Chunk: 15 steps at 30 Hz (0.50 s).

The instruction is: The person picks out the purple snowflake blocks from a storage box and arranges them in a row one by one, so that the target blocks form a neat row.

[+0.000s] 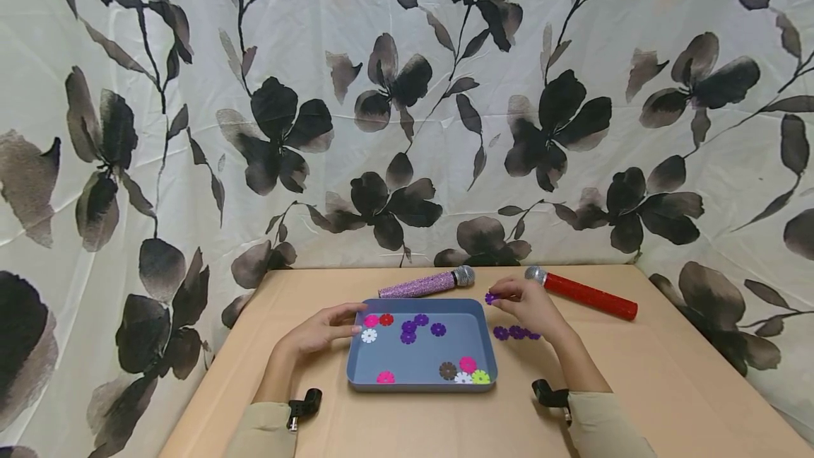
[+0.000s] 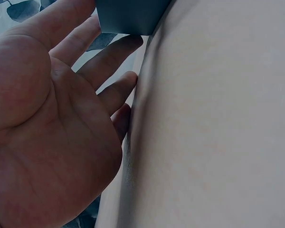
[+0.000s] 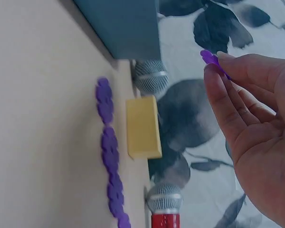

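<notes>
In the head view my left hand (image 1: 326, 331) rests at the left edge of the blue-grey tray (image 1: 422, 377), fingers extended; the left wrist view shows its fingers (image 2: 111, 57) beside the tray's corner (image 2: 130, 16). My right hand (image 1: 526, 304) pinches a purple flower piece (image 1: 490, 298) just right of the tray, also seen as a purple piece (image 3: 210, 58) between thumb and finger of my hand (image 3: 261, 109). Below it lies a row of purple flower pieces (image 1: 516, 332). Inside the tray are several purple pieces (image 1: 437, 329), and pink, red, white, brown and yellow-green ones.
Behind the tray lies a glittery pink-purple microphone (image 1: 422, 285); a red microphone (image 1: 591, 295) lies at the back right. A yellow block (image 3: 143, 127) stands between the microphone heads in the right wrist view. Floral fabric (image 1: 381, 126) hangs behind the table (image 1: 432, 423).
</notes>
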Each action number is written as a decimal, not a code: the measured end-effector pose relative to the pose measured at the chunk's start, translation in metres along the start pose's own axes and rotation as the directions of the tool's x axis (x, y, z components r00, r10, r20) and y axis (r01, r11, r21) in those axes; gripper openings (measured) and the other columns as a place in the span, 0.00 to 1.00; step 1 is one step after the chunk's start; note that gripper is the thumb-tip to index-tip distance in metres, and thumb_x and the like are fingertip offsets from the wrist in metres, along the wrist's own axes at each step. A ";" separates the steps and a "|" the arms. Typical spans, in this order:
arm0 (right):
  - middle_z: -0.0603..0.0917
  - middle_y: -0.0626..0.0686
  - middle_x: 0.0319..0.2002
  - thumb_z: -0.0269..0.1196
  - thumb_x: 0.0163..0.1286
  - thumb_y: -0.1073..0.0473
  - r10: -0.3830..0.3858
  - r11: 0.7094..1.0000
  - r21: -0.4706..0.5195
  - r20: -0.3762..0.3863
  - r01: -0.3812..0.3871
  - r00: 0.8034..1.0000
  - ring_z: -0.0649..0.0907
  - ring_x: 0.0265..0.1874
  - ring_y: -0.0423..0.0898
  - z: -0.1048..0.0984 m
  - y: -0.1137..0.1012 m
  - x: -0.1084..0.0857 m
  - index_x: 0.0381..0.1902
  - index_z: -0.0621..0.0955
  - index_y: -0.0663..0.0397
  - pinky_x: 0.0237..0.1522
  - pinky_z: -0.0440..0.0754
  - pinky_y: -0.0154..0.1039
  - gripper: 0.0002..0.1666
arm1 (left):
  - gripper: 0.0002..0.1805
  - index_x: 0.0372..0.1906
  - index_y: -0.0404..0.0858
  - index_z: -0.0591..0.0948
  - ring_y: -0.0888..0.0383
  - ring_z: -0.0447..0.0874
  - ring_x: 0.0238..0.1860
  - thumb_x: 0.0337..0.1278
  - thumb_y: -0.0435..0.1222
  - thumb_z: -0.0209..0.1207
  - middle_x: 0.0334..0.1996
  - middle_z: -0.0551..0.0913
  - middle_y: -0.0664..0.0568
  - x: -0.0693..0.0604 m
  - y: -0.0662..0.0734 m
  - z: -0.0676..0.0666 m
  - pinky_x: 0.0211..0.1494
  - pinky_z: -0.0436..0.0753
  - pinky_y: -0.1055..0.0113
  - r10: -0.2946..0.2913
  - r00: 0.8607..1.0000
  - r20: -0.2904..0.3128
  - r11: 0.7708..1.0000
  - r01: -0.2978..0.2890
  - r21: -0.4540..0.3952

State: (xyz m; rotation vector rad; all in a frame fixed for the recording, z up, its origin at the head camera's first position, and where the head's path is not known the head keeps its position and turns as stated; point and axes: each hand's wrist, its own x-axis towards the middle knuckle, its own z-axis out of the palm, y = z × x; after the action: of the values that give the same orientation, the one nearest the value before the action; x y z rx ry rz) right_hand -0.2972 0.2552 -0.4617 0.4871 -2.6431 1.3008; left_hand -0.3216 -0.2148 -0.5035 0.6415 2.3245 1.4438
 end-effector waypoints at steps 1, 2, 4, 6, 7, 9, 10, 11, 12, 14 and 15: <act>0.87 0.54 0.51 0.70 0.69 0.67 0.010 1.000 0.008 -0.008 -0.010 1.000 0.86 0.50 0.52 -0.004 0.002 -0.001 0.51 0.89 0.55 0.51 0.89 0.38 0.13 | 0.30 0.75 0.42 0.72 0.38 0.63 0.79 0.73 0.40 0.62 0.78 0.68 0.41 0.000 0.000 0.000 0.82 0.59 0.39 0.003 1.000 0.000 1.000 -0.003 0.002; 0.87 0.55 0.51 0.70 0.69 0.67 0.023 1.000 0.015 -0.015 -0.023 1.000 0.86 0.50 0.52 -0.007 0.003 -0.001 0.51 0.89 0.54 0.50 0.89 0.35 0.13 | 0.30 0.75 0.43 0.72 0.38 0.63 0.79 0.73 0.40 0.63 0.78 0.68 0.42 0.000 0.000 0.001 0.82 0.59 0.40 -0.001 1.000 0.000 1.000 0.001 -0.004; 0.87 0.56 0.52 0.69 0.70 0.66 0.036 0.999 0.014 -0.024 -0.036 0.999 0.87 0.50 0.52 -0.015 0.006 -0.003 0.53 0.89 0.56 0.49 0.88 0.32 0.14 | 0.30 0.75 0.43 0.72 0.39 0.63 0.79 0.73 0.40 0.63 0.78 0.68 0.42 0.001 -0.001 0.001 0.82 0.59 0.40 0.000 1.000 0.001 1.000 0.000 -0.006; 0.87 0.57 0.52 0.68 0.72 0.65 0.056 0.998 0.006 -0.043 -0.056 0.998 0.87 0.50 0.53 -0.023 0.009 -0.006 0.54 0.88 0.56 0.48 0.88 0.30 0.14 | 0.30 0.75 0.43 0.72 0.38 0.63 0.79 0.73 0.40 0.63 0.78 0.68 0.42 0.001 -0.001 0.001 0.82 0.59 0.40 0.006 1.000 0.002 1.000 -0.006 0.000; 0.87 0.57 0.52 0.68 0.72 0.65 0.069 0.998 0.003 -0.050 -0.069 0.996 0.87 0.50 0.53 -0.027 0.011 -0.007 0.55 0.88 0.56 0.48 0.88 0.30 0.15 | 0.30 0.75 0.43 0.72 0.37 0.63 0.79 0.73 0.41 0.63 0.78 0.68 0.41 0.001 -0.001 0.001 0.82 0.59 0.39 0.010 1.000 0.001 1.000 -0.010 0.001; 0.87 0.58 0.53 0.66 0.73 0.65 0.081 0.997 -0.002 -0.054 -0.081 0.995 0.87 0.51 0.54 -0.035 0.014 -0.010 0.57 0.87 0.58 0.49 0.88 0.31 0.16 | 0.30 0.75 0.43 0.72 0.37 0.63 0.79 0.72 0.41 0.63 0.78 0.68 0.41 0.001 -0.001 0.001 0.82 0.59 0.39 0.009 1.000 0.003 1.000 -0.009 0.002; 0.87 0.58 0.53 0.66 0.74 0.65 0.093 0.996 -0.001 -0.059 -0.093 0.994 0.87 0.51 0.54 -0.039 0.016 -0.011 0.57 0.86 0.57 0.49 0.88 0.32 0.16 | 0.30 0.75 0.43 0.72 0.37 0.63 0.79 0.72 0.42 0.63 0.78 0.68 0.41 0.000 -0.001 0.001 0.82 0.59 0.39 0.008 1.000 0.002 1.000 -0.008 0.004; 0.87 0.59 0.53 0.66 0.73 0.65 0.101 0.995 0.003 -0.063 -0.101 0.993 0.87 0.51 0.55 -0.042 0.017 -0.012 0.58 0.86 0.58 0.49 0.89 0.32 0.16 | 0.31 0.75 0.43 0.72 0.37 0.63 0.79 0.72 0.42 0.64 0.78 0.68 0.42 0.000 -0.001 0.001 0.82 0.59 0.39 0.006 1.000 0.003 1.000 -0.006 0.003; 0.87 0.59 0.53 0.66 0.73 0.65 0.111 0.994 0.013 -0.062 -0.110 0.992 0.87 0.51 0.55 -0.045 0.018 -0.014 0.58 0.86 0.59 0.49 0.89 0.32 0.17 | 0.31 0.75 0.42 0.72 0.37 0.63 0.79 0.72 0.42 0.64 0.78 0.68 0.41 0.000 0.000 0.001 0.82 0.59 0.39 0.008 1.000 0.003 1.000 -0.008 0.003; 0.87 0.61 0.54 0.66 0.73 0.65 0.126 0.992 0.027 -0.058 -0.124 0.990 0.86 0.52 0.56 -0.050 0.021 -0.016 0.60 0.85 0.60 0.49 0.88 0.32 0.18 | 0.31 0.75 0.42 0.72 0.37 0.63 0.79 0.72 0.42 0.63 0.78 0.68 0.41 0.000 0.000 0.001 0.82 0.60 0.39 0.009 1.000 0.004 1.000 -0.009 0.002; 0.87 0.61 0.55 0.66 0.73 0.65 0.138 0.990 0.032 -0.057 -0.137 0.989 0.86 0.53 0.57 -0.053 0.022 -0.017 0.60 0.85 0.59 0.49 0.88 0.30 0.18 | 0.31 0.76 0.42 0.72 0.37 0.63 0.79 0.72 0.41 0.63 0.78 0.68 0.41 0.000 0.000 0.001 0.82 0.60 0.39 0.009 1.000 0.004 1.000 -0.009 0.003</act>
State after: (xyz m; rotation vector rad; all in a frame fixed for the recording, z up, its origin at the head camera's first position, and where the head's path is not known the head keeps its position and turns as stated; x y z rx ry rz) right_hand -0.2895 0.3136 -0.4508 0.2691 -2.6539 1.3693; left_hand -0.3209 -0.2142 -0.5038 0.6561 2.3241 1.4424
